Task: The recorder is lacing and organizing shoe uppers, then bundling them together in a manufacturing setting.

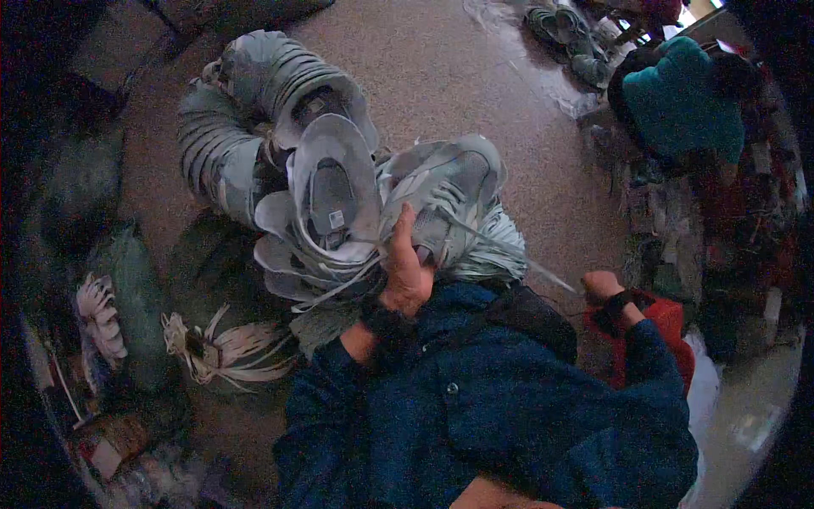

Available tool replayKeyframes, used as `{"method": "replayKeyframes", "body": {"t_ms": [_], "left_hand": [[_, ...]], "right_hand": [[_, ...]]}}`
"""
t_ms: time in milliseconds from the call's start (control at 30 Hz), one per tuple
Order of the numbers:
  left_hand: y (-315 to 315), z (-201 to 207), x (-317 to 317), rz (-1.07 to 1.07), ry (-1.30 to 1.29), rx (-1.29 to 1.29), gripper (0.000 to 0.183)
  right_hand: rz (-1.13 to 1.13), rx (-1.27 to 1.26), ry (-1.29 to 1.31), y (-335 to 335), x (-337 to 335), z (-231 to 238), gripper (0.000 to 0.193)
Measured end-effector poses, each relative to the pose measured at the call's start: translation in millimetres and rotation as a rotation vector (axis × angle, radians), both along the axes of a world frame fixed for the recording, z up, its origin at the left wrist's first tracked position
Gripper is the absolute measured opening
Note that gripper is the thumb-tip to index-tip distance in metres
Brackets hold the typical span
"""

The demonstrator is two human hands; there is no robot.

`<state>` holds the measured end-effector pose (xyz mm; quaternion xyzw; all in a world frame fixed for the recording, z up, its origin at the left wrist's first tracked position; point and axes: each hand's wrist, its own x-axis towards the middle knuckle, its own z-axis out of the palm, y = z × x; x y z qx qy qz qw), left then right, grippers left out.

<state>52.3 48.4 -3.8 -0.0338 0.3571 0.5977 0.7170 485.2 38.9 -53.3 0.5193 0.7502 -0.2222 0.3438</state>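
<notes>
A grey shoe upper (pixel 454 182) lies in front of my body, its toe pointing away from me. My left hand (pixel 409 270) grips it at the near end; the thumb lies along its side and the other fingers are mostly hidden. A pale shoelace (pixel 551 276) runs from the eyelets out to the right, pulled taut. My right hand (pixel 600 287) is closed on the lace's far end, well apart from the upper. Beneath the upper, a thick bundle of pale laces (pixel 500 250) spreads out. Directly left stands another upper (pixel 335 191), its opening facing up.
Nested stacks of grey uppers (pixel 288 72) curve across the floor at far left. More laces (pixel 233 352) lie tied together by my left side. Something red (pixel 661 318) is under my right wrist. A person in a teal top (pixel 682 97) sits bent over at far right.
</notes>
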Motion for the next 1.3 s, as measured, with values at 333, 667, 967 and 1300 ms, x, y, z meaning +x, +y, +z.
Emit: {"method": "replayKeyframes", "body": {"t_ms": [333,667,967,1300], "left_hand": [[3,-14,3,0.01,0.102,0.033,0.049],[-3,-10,13,0.002,0.202,-0.014,0.053],[0,-39,3,-0.043,-0.003,0.047,0.053],[-52,-31,-53,-0.776,1.493,0.423,0.034]], "right_hand": [[-0.454,0.013,1.235,46,-232,62,0.015],[-0.269,-0.415,1.093,29,-219,103,0.022],[-0.676,-0.388,1.31,31,-255,82,0.017],[-0.971,-0.613,1.468,56,-260,56,0.016]]}}
